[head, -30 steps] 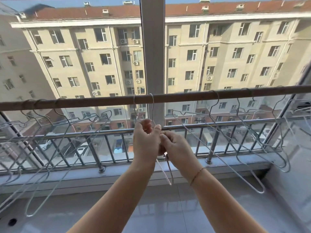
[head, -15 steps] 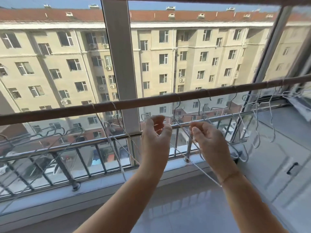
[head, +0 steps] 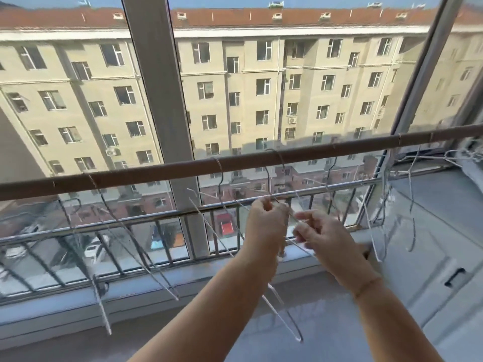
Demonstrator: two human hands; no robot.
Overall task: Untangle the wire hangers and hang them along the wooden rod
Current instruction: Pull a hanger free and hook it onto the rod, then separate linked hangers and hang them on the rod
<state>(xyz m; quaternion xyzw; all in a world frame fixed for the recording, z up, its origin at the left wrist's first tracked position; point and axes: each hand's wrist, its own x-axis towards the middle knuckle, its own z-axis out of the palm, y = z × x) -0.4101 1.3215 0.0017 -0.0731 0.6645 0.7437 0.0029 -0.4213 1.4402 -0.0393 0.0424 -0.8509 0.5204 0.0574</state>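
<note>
head view, wooden rod point(head: 235, 163): runs left to right across the window, and it's my landmark for everything else.
left hand point(head: 265, 226): just below the rod near its middle, fingers pinched narrow on thin hanger wire, probably steadying one hanger so the other can slide free.
right hand point(head: 322, 237): right beside the left one, also below the rod, fingers curled tight around another bit of wire, looks like the pulling side.
tangled hangers point(head: 277, 304): hanging from both hands, below the rod, loops still crossed, so not hung yet.
hung hangers point(head: 219, 173): several hooks already over the rod on both sides of the hands, spaced out.
messy clump point(head: 407, 173): at the rod's right end, more wire bunched up, too blurry to count.
</note>
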